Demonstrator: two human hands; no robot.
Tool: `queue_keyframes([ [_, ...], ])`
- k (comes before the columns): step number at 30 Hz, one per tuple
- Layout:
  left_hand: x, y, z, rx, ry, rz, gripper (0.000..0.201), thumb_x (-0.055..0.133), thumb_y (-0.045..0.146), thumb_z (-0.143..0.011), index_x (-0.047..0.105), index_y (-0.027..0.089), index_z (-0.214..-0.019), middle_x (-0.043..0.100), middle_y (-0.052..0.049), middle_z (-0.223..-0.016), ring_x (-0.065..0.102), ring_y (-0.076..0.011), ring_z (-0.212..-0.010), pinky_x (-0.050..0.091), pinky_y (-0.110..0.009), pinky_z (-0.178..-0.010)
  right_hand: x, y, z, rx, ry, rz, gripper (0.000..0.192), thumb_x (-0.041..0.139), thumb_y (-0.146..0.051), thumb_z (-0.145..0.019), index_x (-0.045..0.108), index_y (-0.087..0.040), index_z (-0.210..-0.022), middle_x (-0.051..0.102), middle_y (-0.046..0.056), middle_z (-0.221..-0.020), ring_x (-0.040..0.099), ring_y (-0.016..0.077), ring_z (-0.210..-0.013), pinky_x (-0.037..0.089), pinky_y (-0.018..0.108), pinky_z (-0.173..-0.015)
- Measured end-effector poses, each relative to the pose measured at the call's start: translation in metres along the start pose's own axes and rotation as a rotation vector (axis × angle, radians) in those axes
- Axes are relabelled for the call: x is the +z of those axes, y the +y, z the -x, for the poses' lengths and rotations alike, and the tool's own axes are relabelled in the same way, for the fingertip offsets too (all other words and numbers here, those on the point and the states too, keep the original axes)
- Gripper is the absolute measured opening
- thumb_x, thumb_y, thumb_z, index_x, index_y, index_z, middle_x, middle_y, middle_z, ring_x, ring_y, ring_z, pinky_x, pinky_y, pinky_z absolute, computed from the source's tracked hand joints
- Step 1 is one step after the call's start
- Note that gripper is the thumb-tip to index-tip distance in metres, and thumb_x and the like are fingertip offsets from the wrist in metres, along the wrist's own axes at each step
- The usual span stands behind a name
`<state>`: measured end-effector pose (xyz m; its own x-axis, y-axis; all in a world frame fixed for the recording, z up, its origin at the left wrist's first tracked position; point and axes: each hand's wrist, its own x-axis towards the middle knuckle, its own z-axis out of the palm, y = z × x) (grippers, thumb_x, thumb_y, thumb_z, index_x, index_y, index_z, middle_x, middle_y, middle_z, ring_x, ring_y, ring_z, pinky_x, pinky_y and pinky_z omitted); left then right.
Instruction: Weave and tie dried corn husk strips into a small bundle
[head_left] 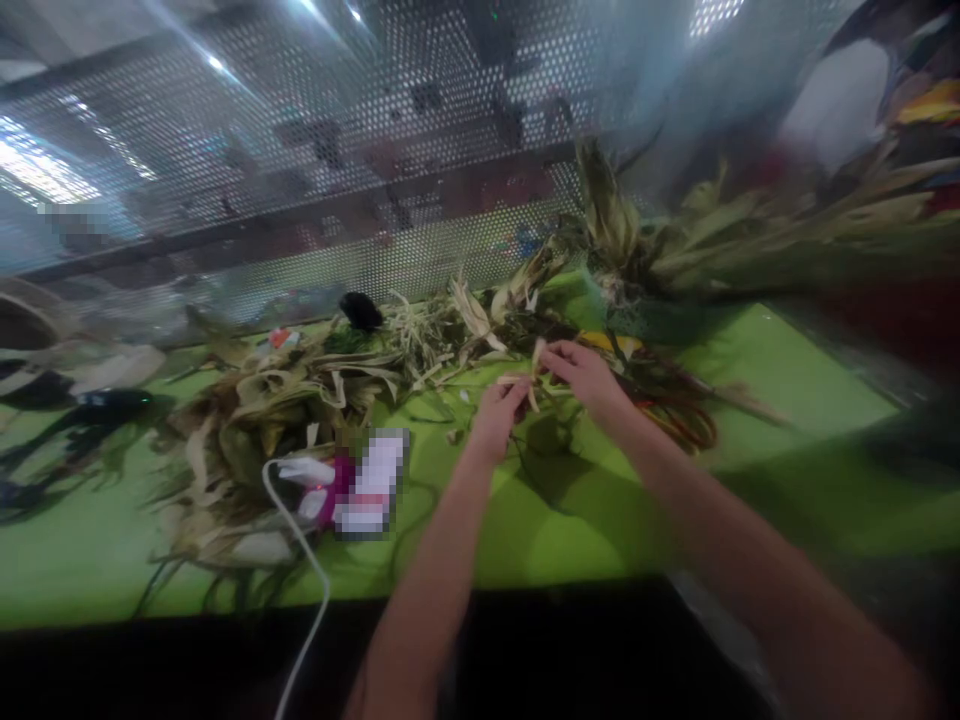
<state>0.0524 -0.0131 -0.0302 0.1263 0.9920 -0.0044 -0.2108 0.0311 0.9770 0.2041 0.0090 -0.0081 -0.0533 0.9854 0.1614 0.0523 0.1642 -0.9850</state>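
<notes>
Pale dried leaf strip (534,372), thin and curled, pinched upright between fingertips of left hand (499,412) and right hand (583,375), raised just above green tabletop beside heaped husks.

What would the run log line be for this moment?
left hand: pinching pale leaf strip | right hand: pinching same strip | surface: green table | nearby: dried leaf pile

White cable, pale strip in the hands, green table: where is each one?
White cable (304,545), head view, on its curve by the leaf pile.
Pale strip (535,362), head view, upper end between both hands.
Green table (780,370), head view, bare right part.
</notes>
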Motion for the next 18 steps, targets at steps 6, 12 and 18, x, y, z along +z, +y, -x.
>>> queue_keyframes([
  [6, -0.003, 0.000, -0.005, 0.049, 0.111, 0.031, 0.035, 0.070, 0.048, -0.074, 0.058, 0.016, -0.080, 0.050, 0.005, -0.058, 0.042, -0.0067, -0.048, 0.031, -0.021, -0.046, 0.005, 0.014, -0.001, -0.060, -0.140, 0.136, 0.028, 0.071, -0.044, -0.071, 0.060, -0.018, -0.071, 0.059, -0.002, -0.065, 0.049, 0.0123, -0.061, 0.038, 0.025, -0.058],
  [12, -0.003, 0.003, -0.003, 0.043, 0.093, 0.032, 0.037, 0.070, 0.046, -0.075, 0.049, 0.016, -0.067, 0.037, 0.007, -0.053, 0.029, -0.0042, -0.045, 0.017, -0.021, -0.044, 0.001, 0.015, -0.003, -0.180, -0.028, 0.231, 0.023, 0.067, -0.040, -0.076, 0.061, -0.018, -0.071, 0.061, -0.001, -0.065, 0.051, 0.0137, -0.063, 0.037, 0.027, -0.060],
  [18, -0.006, 0.001, -0.005, 0.042, 0.071, 0.072, 0.034, 0.069, 0.048, -0.076, 0.056, 0.016, -0.080, 0.042, 0.006, -0.059, 0.031, -0.0048, -0.048, 0.019, -0.021, -0.046, -0.001, 0.004, 0.004, -0.377, 0.128, 0.449, 0.015, 0.068, -0.030, -0.079, 0.066, -0.019, -0.088, 0.063, 0.005, -0.092, 0.057, 0.0176, -0.080, 0.043, 0.029, -0.072],
])
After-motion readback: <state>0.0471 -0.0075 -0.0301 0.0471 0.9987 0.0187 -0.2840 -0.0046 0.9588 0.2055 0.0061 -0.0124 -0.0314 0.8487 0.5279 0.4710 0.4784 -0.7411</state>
